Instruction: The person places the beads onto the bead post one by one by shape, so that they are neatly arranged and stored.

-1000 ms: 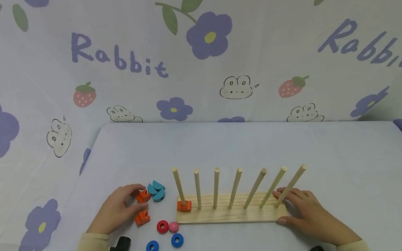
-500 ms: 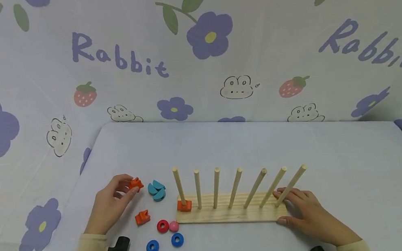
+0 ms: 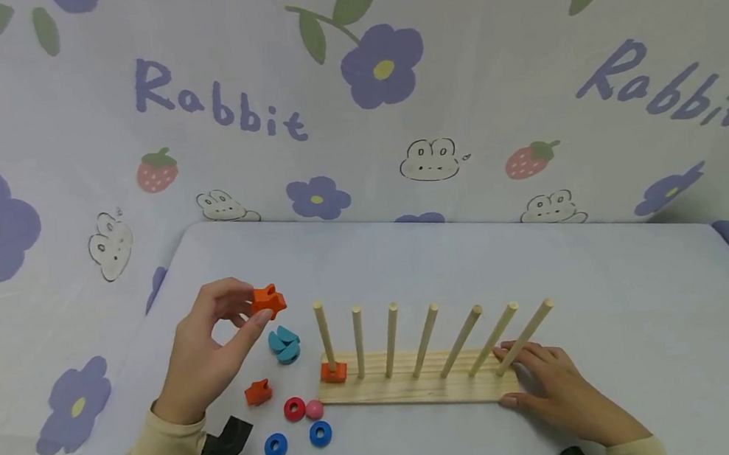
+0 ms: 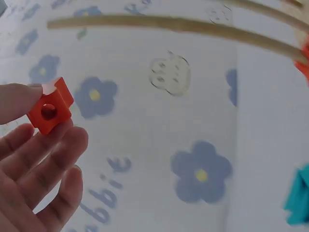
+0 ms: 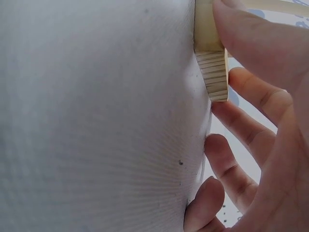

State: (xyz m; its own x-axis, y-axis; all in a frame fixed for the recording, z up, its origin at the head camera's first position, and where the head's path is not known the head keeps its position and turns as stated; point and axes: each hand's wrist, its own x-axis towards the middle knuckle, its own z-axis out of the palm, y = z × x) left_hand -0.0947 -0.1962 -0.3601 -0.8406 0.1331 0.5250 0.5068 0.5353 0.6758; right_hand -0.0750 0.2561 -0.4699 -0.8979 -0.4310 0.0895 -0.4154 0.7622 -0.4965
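My left hand (image 3: 207, 355) pinches an orange notched block (image 3: 268, 301) between thumb and fingertips, raised above the table at the left. In the left wrist view a round hole shows through the block (image 4: 49, 111). My right hand (image 3: 558, 389) grips the right end of a wooden peg board (image 3: 422, 392), thumb at its front edge and fingers at the back. The right wrist view shows the thumb and fingers at the end of the board (image 5: 212, 72). Several upright pegs stand in a row on it. Another orange block (image 3: 334, 373) sits around the foot of the leftmost peg.
Left of the board lie teal pieces (image 3: 285, 345) in a cluster, one more orange block (image 3: 258, 393), a red ring (image 3: 295, 409), a pink bead (image 3: 315, 410) and two blue rings, one left (image 3: 276, 446) and one right (image 3: 321, 434). A patterned cloth hangs behind the white table.
My left hand has taken an orange block from beside the teal pieces, lifted it, and carried it up and to the right. My right hand has stayed at the board's end.
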